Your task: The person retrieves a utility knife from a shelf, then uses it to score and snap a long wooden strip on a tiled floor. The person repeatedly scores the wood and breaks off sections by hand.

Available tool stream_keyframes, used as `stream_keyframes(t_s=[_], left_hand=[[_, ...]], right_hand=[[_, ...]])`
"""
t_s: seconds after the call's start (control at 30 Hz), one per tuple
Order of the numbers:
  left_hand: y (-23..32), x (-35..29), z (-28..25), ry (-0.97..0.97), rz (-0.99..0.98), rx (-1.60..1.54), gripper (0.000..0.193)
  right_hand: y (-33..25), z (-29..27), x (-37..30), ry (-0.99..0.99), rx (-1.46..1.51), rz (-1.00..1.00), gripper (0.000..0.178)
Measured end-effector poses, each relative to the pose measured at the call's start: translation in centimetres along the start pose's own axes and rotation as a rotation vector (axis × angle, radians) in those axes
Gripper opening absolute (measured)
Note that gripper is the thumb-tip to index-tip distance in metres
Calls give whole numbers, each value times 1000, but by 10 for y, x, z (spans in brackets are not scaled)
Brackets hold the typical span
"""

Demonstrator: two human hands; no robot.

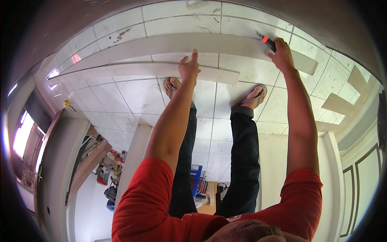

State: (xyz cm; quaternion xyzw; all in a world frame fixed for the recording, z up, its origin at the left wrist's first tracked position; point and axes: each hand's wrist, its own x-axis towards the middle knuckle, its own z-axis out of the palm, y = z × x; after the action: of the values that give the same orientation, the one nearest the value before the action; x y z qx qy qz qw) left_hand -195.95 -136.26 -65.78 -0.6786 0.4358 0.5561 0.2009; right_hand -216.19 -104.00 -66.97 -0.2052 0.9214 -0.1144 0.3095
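Observation:
Two long pale boards lie across the tiled floor. The farther board [169, 44] is longer and wider, and the nearer board [133, 69] ends in front of my feet. My left hand [188, 69] is over the boards with nothing in it. Its index finger is stretched toward the farther board's near edge, the thumb apart; I cannot tell if it touches. Toward the right end of the farther board, my right hand [283, 55] grips a utility knife [269, 43] with a black and orange handle. The blade points away to the left, above the board.
My sandalled feet [254, 97] stand just behind the nearer board. Wood-toned planks [338, 104] lie at the right. A small yellow item [67, 103] is on the floor at the left, beside an open door [56, 161]. Tools and clutter [113, 165] lie behind me.

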Motion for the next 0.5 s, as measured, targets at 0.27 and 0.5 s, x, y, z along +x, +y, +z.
stream_keyframes(t_s=[0.27,0.5], left_hand=[[21,12,20,-69,-112,-575,105],[16,-3,6,-322,-51,-927,85]], right_hand=[[-9,11,-19,65,-153,-46,77],[3,-34,4,-85,181,117,72]])
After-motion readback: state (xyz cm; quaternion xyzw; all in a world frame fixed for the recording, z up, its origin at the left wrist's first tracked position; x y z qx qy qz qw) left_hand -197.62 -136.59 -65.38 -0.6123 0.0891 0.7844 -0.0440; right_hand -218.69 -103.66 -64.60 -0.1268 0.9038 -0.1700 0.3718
